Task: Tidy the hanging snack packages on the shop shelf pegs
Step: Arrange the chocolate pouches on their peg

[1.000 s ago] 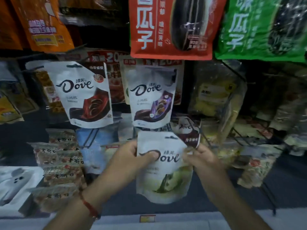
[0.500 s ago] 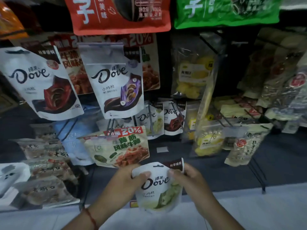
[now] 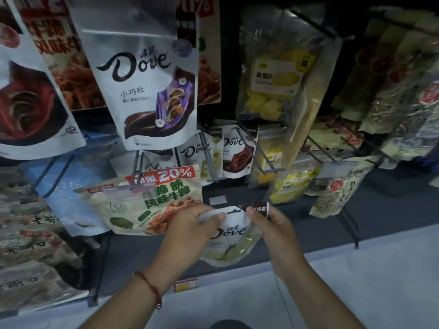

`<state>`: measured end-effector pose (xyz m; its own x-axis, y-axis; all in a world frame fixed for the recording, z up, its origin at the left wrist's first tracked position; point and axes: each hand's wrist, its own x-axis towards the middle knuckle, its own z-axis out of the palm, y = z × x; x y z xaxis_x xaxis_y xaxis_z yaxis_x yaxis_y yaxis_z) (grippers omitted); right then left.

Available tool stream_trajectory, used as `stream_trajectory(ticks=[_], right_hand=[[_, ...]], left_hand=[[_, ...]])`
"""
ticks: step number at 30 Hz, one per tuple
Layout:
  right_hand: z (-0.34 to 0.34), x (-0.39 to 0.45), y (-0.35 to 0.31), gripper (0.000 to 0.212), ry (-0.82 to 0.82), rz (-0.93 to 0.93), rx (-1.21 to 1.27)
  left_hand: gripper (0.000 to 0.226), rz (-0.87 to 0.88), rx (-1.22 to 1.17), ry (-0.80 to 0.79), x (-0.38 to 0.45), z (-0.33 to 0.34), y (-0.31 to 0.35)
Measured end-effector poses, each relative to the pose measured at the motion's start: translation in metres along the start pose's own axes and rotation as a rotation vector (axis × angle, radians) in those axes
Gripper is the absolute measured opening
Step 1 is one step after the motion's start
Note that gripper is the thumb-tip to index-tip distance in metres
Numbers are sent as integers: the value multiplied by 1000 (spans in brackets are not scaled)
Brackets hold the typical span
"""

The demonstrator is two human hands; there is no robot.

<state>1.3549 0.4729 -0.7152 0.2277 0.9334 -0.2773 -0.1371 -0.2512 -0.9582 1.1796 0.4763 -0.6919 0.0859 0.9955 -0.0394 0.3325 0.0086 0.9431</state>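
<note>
While gripped: pouch [image 3: 231, 231], both hands.

We read "Dove" on the held green pouch [image 3: 231, 236] and the purple hanging pouch [image 3: 145, 86] — "20%" on the beef snack bag [image 3: 152, 200].

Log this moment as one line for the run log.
stage: pouch in hand, off peg | left hand: grips green Dove pouch | right hand: pinches its top corner | nearby: beef snack bag hanging

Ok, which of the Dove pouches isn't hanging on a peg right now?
The green Dove pouch, held low in front of the shelf by the left hand and right hand. The other Dove pouches hang behind it.
</note>
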Motion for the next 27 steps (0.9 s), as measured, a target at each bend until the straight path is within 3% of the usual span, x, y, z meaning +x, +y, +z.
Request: stream_trajectory(ticks=[3, 9, 12, 15, 27], right_hand=[[-12, 13, -10, 7, 96, -26, 57], [-29, 37, -26, 20, 155, -77, 170], [-30, 46, -30, 17, 179, -87, 147], [-29, 56, -32, 13, 186, -104, 123], [-28, 83, -38, 9, 229, -124, 120]], left_hand=[[25, 3, -52, -25, 22, 20, 5], [20, 12, -193, 45, 57, 60, 19], [25, -24, -205, 99, 69, 67, 19], [16, -77, -210, 164, 75, 69, 19], [14, -48, -221, 211, 88, 80, 10]])
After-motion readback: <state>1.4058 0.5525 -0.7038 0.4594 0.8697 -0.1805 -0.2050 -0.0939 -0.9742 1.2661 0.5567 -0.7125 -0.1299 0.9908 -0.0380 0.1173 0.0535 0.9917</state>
